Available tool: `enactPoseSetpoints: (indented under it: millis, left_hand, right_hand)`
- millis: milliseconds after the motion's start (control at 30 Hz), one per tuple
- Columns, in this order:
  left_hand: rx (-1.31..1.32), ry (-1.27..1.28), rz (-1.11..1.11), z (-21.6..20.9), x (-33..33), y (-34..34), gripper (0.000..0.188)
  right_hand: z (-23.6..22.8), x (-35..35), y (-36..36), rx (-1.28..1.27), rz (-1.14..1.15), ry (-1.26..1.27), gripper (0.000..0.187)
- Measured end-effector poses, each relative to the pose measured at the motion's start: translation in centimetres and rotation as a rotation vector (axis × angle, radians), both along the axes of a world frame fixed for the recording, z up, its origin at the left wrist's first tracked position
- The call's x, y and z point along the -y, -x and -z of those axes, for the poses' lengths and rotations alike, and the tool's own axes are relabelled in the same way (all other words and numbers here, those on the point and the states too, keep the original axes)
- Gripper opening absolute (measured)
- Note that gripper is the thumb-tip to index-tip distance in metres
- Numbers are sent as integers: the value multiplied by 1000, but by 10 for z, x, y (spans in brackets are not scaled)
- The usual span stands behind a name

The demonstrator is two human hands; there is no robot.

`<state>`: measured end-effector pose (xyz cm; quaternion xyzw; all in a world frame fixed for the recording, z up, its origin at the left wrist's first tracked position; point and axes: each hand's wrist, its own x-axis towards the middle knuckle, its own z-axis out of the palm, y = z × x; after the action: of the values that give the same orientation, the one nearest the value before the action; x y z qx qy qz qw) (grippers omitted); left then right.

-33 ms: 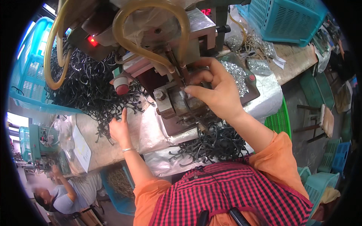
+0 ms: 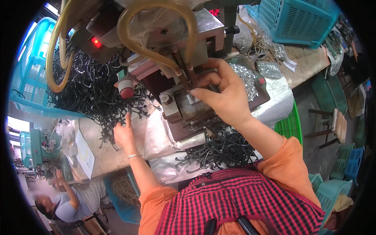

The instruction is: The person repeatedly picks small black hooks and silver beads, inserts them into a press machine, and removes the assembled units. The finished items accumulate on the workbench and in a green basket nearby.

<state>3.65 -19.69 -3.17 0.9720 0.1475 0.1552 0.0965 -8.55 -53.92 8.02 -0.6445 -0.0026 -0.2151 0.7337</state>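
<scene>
My right hand (image 2: 225, 92) is at the bench press (image 2: 201, 25), thumb and fingers closed together beside the narrow upright tool under its head. Whatever sits between those fingertips is too small and hidden to make out. Just below them is the press's metal fixture (image 2: 192, 100), with a bolted block at its left. My left hand (image 2: 124, 137) rests on the table at the edge of a big heap of black curved strips (image 2: 88, 82). Its thumb stands apart from the other fingers, which are partly hidden; I see nothing held there.
A red push button (image 2: 126, 93) projects left of the fixture. Small silver metal bits (image 2: 246, 78) lie on the right. More black strips (image 2: 223, 150) are piled before me. Blue baskets (image 2: 301, 23) stand behind. Yellowish hoses (image 2: 156, 6) loop overhead. A co-worker (image 2: 74, 201) sits at far left.
The dark curved strip that stuck out of the fixture toward me is no longer there. My right hand has shifted very slightly left; the left hand is nearly unmoved.
</scene>
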Motion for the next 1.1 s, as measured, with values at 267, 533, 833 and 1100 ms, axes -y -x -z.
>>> enactPoseSetpoints:
  millis: [267, 533, 833, 1100]
  left_hand:
    - [447, 1220, 380, -21, 14, 36, 11]
    - [633, 326, 1644, -127, 153, 111, 17]
    - [509, 313, 1757, -132, 171, 91, 19]
    - [606, 437, 1600, -108, 166, 110, 19]
  right_hand:
    - [-10, 6, 40, 68, -108, 162, 57]
    - [98, 99, 28, -155, 601, 1231, 23]
    - [106, 107, 22, -137, 637, 867, 17]
    - [102, 104, 18, -85, 566, 761, 15]
